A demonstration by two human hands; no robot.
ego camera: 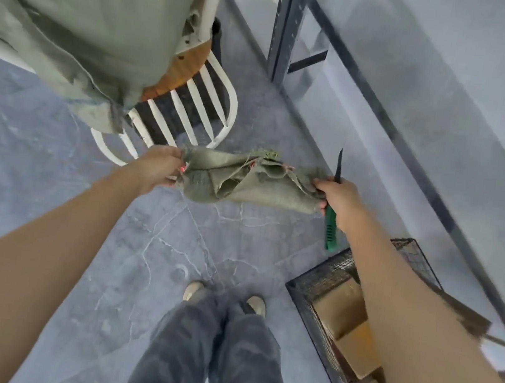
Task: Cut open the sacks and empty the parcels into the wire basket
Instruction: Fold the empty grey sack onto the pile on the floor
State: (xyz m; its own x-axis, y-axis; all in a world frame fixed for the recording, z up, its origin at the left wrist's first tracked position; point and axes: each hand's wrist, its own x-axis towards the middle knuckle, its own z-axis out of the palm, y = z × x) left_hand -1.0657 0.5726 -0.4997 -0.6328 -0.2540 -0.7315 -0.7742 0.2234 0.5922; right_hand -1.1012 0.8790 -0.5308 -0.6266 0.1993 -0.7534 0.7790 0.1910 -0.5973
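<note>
Soft even daylight; blurred, wide-angle warped edges.

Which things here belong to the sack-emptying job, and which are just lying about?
Job: sack, gripped by left hand and right hand; knife, also in right hand; basket; parcels inside it.
Lying about: chair; rack.

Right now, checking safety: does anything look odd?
Yes: the right hand grips a green-handled knife, dark blade bare, together with one end of the limp grey-green woven sack; the left hand holds the other.
</note>
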